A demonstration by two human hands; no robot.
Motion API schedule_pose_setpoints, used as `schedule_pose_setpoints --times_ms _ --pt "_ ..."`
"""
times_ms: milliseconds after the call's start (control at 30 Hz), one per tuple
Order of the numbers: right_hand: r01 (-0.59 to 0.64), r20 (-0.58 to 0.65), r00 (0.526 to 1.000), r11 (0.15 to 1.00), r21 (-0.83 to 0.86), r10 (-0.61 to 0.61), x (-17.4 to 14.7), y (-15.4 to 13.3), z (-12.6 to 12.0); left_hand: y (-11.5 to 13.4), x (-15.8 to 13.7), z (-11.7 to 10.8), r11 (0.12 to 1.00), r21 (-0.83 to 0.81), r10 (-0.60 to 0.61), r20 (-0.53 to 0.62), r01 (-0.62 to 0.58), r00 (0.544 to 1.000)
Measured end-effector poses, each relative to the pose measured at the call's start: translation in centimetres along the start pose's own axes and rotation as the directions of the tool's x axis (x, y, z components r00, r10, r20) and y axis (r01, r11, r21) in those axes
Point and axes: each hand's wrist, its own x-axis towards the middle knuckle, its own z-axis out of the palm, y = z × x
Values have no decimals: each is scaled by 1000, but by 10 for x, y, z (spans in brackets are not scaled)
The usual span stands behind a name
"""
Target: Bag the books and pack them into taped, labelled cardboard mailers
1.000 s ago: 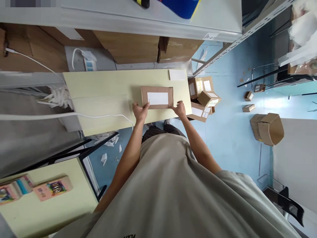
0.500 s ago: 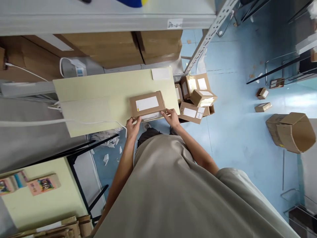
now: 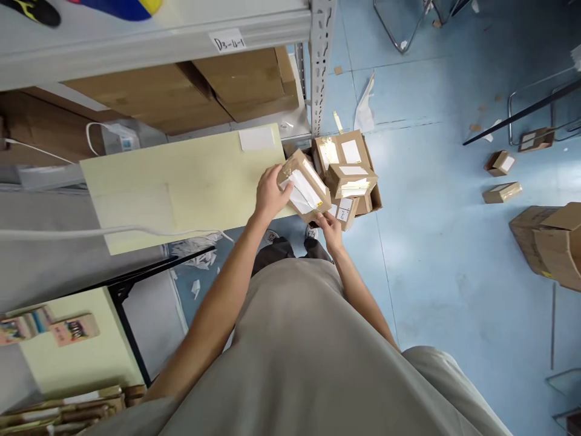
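Shifted rightward since the earlier frame, the labelled carton [image 3: 303,189] in the head view is tilted between the left hand [image 3: 271,197], clasping one side, and the right hand [image 3: 330,229], pinching its near corner, at the end of the worktop [image 3: 213,175]. Probably stiff and fairly light, it is best held by opposite ends; stacked boxes [image 3: 345,181] crowd it beyond the right hand, with open floor [image 3: 436,236] farther right.
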Motion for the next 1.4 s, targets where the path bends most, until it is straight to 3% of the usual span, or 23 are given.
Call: schedule_pose_setpoints --times_ms 100,167,267,367,600,700,833,1000,1167,1267,1400 --pt "-120 -63 989 977 177 133 42 -9 9 9 65 21 997 -45 61 83 -57 995" --pt "-162 -98 978 965 205 185 64 -12 12 12 98 29 990 -97 114 92 -105 989" --pt "-217 -96 965 949 227 244 73 -5 9 12 108 29 982 -142 133 36 -126 991" --pt "-265 -68 955 935 235 287 58 10 1 7 65 19 983 -170 68 8 -65 998" --pt "-309 33 951 944 118 307 22 25 9 -6 -89 -1 943 -263 -205 26 205 978" --pt "-284 113 954 958 37 278 21 17 22 -12 -120 -7 912 -321 -272 -12 254 962" --pt "-205 220 952 977 -65 214 20 -4 46 -20 -139 -20 893 -381 -301 -106 241 948" --pt "-24 386 919 988 -151 81 2 -31 98 -34 -156 -57 874 -452 -322 -259 180 911" --pt "139 536 844 973 -187 -18 -39 -46 181 -57 -189 -120 837 -541 -357 -430 80 829" --pt "235 637 770 946 -223 -42 -74 -45 236 -77 -217 -163 820 -571 -402 -532 34 745" --pt "320 733 679 911 -261 -28 -123 -30 306 -108 -260 -222 783 -622 -498 -637 -11 589"
